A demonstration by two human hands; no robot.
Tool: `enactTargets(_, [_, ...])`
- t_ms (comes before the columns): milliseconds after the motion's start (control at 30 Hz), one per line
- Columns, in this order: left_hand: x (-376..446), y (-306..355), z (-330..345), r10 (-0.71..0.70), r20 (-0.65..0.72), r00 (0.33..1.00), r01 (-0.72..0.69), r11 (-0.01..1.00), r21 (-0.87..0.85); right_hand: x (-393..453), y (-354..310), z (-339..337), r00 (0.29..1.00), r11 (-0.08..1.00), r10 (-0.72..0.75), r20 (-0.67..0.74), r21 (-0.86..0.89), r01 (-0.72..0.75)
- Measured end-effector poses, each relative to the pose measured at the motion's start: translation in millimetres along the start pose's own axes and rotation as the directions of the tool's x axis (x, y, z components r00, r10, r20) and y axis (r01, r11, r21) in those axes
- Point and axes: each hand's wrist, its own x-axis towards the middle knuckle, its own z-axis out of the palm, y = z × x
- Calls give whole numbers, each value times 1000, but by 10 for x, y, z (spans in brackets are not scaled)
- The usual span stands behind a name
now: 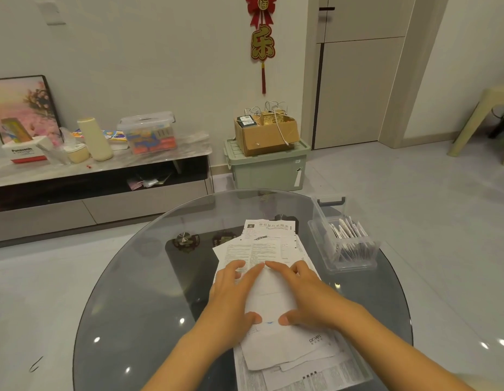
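- On the round grey glass table (138, 292), near the edge closest to the person, a blank white sheet of paper (270, 294) lies on top of a loose pile of printed white leaflets (273, 241).
- The sheet's long axis runs from the person's body out toward the far rim. It lies straight ahead, framed by the two hands rather than off to either side.
- The left hand (231, 294) rests flat on the sheet's left edge with its fingers straight and slightly spread, gripping nothing.
- The right hand (307, 292) mirrors it on the right edge, fingers likewise extended and pressing down.
- The two index fingertips (262, 265) almost touch at the sheet's far end. Both thumbs lie on the near part, pointing at each other with a small gap between them.
- Neither hand is nearer, since both already touch the paper and the bare middle strip lies between the palms.
- Judging by this, the coming move is a smoothing or creasing stroke along that long axis, and it depends on the hands staying symmetrical about the strip.
- The loose leaflets below could slide if the pressure is uneven.
- To the right, well apart from the hands, stands a clear plastic box (343, 249) holding upright sachets.
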Motion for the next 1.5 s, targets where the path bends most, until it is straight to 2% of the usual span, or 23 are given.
enactTargets(167, [-28,81,-38,28,-15,999,-24,973,229,-32,7,-35,1000,1000,1,-29,-26,-1])
enactTargets(300, [-13,35,-9,80,53,995,-94,934,344,-112,-18,-54,984,977,-141,-105,-174,122])
enactTargets(400, [-3,-29,23,77,113,991,-103,964,244,-123,-8,-59,972,950,-218,-88,-248,191])
enactTargets(567, [13,-42,3,99,58,993,-105,987,119,-97,-21,-21,968,933,-238,-78,-297,205])
enactTargets(1034, [22,7,-33,120,118,986,-148,954,262,-72,-46,24,953,900,-278,-118,-377,216])
enactTargets(1267, [16,21,-27,157,95,983,-177,947,269,-61,-56,59,943,918,-282,-178,-336,211])
enactTargets(1434, [-21,23,-92,151,26,988,-153,981,119,-75,3,-35,952,959,-239,-191,-198,201])
enactTargets(1500, [-24,38,-123,134,-4,991,-134,989,65,-84,-10,-42,956,961,-231,-179,-196,196])
